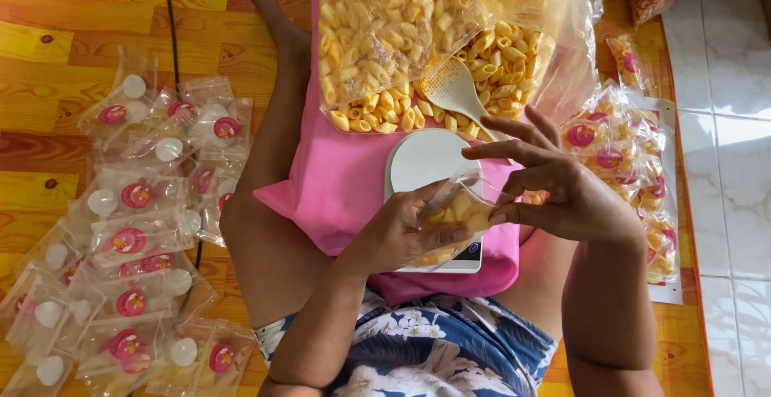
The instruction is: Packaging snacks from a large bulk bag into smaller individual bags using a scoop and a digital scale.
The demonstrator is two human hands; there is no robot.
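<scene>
A small clear pouch (pixel 456 212) of yellow pasta-shaped snacks sits above the white kitchen scale (pixel 426 164), grasped by both hands: the left hand (pixel 399 232) cups it from below, and the right hand (pixel 562 188) pinches its top edge. Behind lies a large open snack bag (pixel 385 35) with a white scoop (pixel 454 90). Empty labelled pouches (pixel 136 228) lie left, filled packets (pixel 622 156) right.

There are 2 hands, 1 small bag (pixel 452 214) of snacks held between them, 1 white scale (pixel 426 164), 1 white scoop (pixel 454 92), 1 pink cloth (pixel 337 180) and 1 big open bag (pixel 418 35) of snacks.
</scene>
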